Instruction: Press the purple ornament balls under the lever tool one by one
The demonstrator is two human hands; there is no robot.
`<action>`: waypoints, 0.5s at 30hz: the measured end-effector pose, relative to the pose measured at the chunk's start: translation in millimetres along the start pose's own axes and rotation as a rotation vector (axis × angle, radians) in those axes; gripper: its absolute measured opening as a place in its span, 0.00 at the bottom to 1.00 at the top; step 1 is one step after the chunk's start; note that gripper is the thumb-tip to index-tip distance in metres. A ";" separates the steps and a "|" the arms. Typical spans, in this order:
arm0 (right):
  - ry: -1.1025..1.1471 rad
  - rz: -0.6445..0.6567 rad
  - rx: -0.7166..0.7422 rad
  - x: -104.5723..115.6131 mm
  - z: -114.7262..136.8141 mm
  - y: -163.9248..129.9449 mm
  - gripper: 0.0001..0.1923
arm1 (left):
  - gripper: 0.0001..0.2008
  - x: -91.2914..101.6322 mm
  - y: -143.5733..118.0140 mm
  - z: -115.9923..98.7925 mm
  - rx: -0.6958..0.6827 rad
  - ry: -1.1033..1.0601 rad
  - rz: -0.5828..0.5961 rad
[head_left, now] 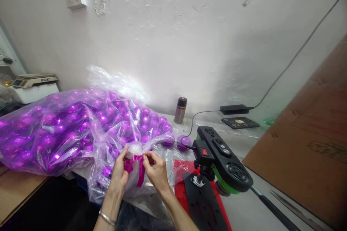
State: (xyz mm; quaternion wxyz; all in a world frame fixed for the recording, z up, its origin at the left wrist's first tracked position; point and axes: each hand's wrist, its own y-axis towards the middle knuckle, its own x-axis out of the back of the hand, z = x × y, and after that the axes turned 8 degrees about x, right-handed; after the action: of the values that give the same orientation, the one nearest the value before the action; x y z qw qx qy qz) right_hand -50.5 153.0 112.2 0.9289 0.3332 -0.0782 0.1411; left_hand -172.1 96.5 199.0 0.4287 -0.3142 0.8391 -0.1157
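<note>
A whitish, rounded object, perhaps a ball, sits at the front edge of a clear plastic bag. My left hand is closed around its left side, thumb and fingers against it. From it hangs a magenta ribbon, gathered like a bow at the top. The fingertips of my right hand pinch this ribbon close to the object. Behind both hands lies the large clear bag, full of shiny purple balls. My fingers partly hide the ribbon's upper part.
Loose purple balls lie at the bag's right end. A brown bottle stands by the wall. To the right are a black-and-green device on a stand, a phone, a power adapter and a cardboard box.
</note>
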 end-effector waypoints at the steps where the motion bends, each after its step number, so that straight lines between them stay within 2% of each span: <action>1: 0.004 -0.012 -0.009 4.5 -0.4 0.5 0.15 | 0.08 0.1 -2.6 -0.9 -0.013 0.017 0.002; 3: 0.004 -0.033 -0.024 13.6 -1.5 2.6 0.15 | 0.17 1.9 -10.5 -3.8 -0.110 0.080 0.008; 5: -0.006 -0.041 -0.022 20.5 -2.3 4.9 0.15 | 0.25 6.6 -19.9 -7.0 -0.345 0.232 0.023; 7: -0.024 -0.038 -0.008 23.8 -1.8 6.2 0.15 | 0.25 12.8 -27.4 -9.0 -0.637 0.484 0.061; 9: -0.049 -0.034 0.011 24.3 0.3 6.6 0.15 | 0.21 17.7 -30.4 -8.8 -0.806 0.730 0.120; 11: -0.081 -0.040 0.037 23.8 4.0 6.0 0.15 | 0.20 19.2 -28.0 -6.9 -0.824 0.858 0.160; 15: -0.164 -0.064 0.126 24.8 16.3 0.8 0.15 | 0.28 10.7 -14.5 -5.5 -0.715 0.849 0.151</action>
State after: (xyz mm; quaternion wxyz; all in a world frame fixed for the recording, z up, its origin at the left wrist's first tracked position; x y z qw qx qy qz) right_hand -28.1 148.3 131.1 0.9007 0.4036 -0.1343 0.0881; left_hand -174.9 78.1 202.1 -0.0730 -0.3048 0.9453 0.0905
